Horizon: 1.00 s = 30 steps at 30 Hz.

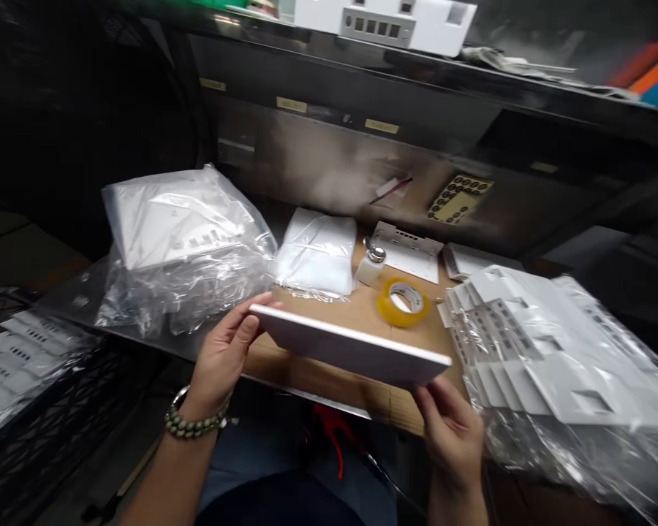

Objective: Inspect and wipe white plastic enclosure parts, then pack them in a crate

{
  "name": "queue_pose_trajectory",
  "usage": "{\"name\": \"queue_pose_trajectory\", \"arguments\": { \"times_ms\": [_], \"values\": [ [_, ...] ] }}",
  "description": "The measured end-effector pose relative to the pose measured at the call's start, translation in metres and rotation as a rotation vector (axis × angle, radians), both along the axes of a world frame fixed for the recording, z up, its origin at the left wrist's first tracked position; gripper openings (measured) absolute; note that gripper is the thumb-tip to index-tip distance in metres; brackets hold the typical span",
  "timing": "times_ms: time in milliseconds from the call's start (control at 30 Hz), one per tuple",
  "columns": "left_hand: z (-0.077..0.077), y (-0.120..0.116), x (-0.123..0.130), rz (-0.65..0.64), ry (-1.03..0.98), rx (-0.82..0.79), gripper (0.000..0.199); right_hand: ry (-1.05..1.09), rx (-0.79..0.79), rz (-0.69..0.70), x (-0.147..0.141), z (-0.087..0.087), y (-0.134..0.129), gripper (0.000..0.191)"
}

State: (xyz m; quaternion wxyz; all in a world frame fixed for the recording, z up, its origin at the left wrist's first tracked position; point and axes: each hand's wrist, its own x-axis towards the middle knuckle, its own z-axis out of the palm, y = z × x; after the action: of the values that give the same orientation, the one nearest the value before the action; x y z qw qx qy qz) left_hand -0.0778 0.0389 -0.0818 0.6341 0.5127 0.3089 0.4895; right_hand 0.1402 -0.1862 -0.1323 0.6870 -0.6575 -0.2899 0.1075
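The panel (343, 345) is white, thin and flat; it is held tilted between the left hand (219, 359) and the right hand (454, 431).

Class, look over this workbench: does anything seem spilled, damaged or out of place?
Nothing plainly spilled or damaged shows. Slightly untidy: the white panels at right are fanned out unevenly, with crumpled clear plastic bunched around them.

Nothing legible here: print blurs on yellow labels (382, 126) below the shelf's edge (444, 67) and inside the tape roll (398, 315)!
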Motion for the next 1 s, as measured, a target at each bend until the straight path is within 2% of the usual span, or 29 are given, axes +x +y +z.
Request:
{"name": "queue_pose_trajectory", "arguments": {
  "times_ms": [133,233,333,567,800,900,1000],
  "values": [
    [0.000,-0.005,0.014,-0.032,-0.213,-0.063,0.032,-0.144,0.013,0.159,0.005,-0.006,0.001,0.025],
    [-0.002,-0.009,0.017,-0.020,-0.273,0.053,0.029,-0.181,0.041,0.237,0.009,-0.008,0.000,0.032],
    [-0.001,-0.012,0.016,0.002,-0.272,0.187,0.028,-0.229,0.047,0.258,0.013,-0.011,-0.001,0.035],
    [0.008,-0.019,0.015,-0.016,-0.274,0.327,0.031,-0.252,0.026,0.193,0.019,-0.029,0.000,0.034],
    [0.003,-0.023,0.008,-0.036,-0.232,0.389,0.037,-0.140,0.004,0.091,0.019,-0.045,-0.004,0.025],
    [0.000,-0.025,0.006,-0.045,-0.230,0.373,0.041,-0.067,-0.022,0.038,0.015,-0.046,-0.003,0.026],
    [-0.003,-0.026,0.004,-0.085,-0.231,0.360,0.041,-0.029,-0.030,-0.011,0.009,-0.038,0.000,0.030]
  ]
}}
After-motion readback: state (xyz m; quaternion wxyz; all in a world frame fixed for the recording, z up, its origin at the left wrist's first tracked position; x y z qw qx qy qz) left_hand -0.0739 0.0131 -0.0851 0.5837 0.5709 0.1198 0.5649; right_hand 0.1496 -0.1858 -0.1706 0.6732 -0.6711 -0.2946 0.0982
